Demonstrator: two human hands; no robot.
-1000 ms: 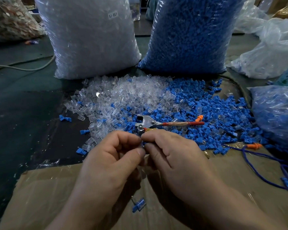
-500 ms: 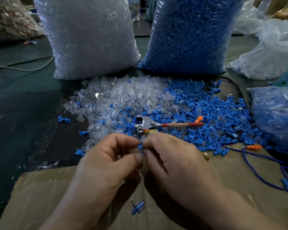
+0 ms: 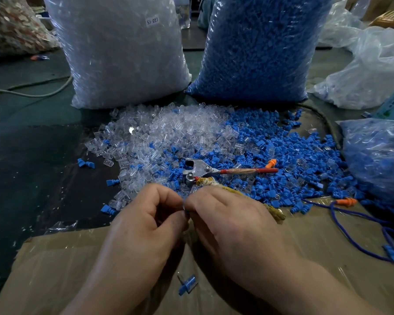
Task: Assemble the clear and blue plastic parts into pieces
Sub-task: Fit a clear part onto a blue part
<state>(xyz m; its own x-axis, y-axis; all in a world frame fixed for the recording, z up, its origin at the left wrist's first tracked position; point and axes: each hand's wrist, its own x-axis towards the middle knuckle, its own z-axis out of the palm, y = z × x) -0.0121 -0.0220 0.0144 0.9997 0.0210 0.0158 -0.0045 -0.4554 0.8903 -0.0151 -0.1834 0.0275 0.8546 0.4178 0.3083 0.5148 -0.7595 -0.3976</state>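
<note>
My left hand [image 3: 143,226] and right hand [image 3: 234,223] fingertip to fingertip, fingers curled tight, pinching a mostly hidden small blue part [image 3: 184,207] above the cardboard [image 3: 55,269], clear pile [image 3: 159,133] and blue pile [image 3: 282,155] just beyond, pliers [image 3: 205,170] between.

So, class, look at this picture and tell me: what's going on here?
A person's left hand and right hand meet fingertip to fingertip above the cardboard, pinching a small part that the fingers mostly hide; only a sliver of blue shows. Behind them lie loose clear parts and blue parts, with pliers resting on the pile. One joined clear-and-blue piece lies on the cardboard near the wrists.
</note>
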